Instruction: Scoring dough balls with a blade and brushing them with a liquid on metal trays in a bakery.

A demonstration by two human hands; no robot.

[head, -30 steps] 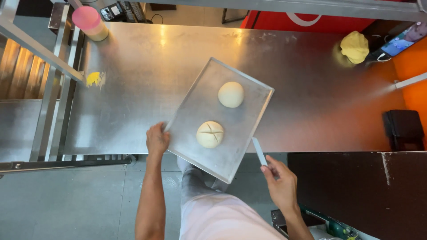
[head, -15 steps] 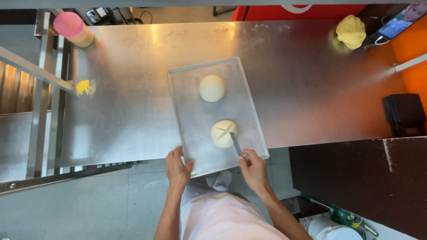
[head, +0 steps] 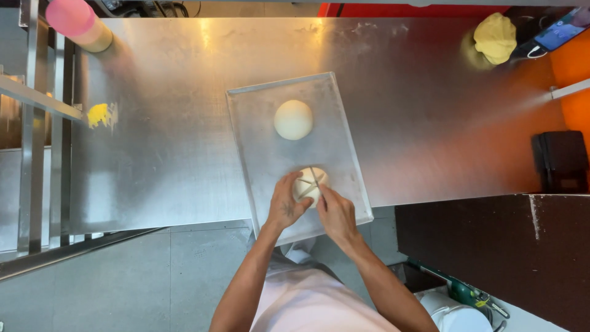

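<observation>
- Steel table (head: 184,154), a pink-capped container (head: 77,23) at its far left corner, a yellow cloth (head: 495,37) far right.
- Metal tray (head: 258,141) overhanging the near edge.
- Left hand (head: 286,206) cups the near dough ball's left side.
- Right hand (head: 335,215) grips a thin blade (head: 315,179) laid across that ball.
- Smooth dough ball (head: 293,120) farther up the tray.
- Scored dough ball (head: 310,184) between both hands.
</observation>
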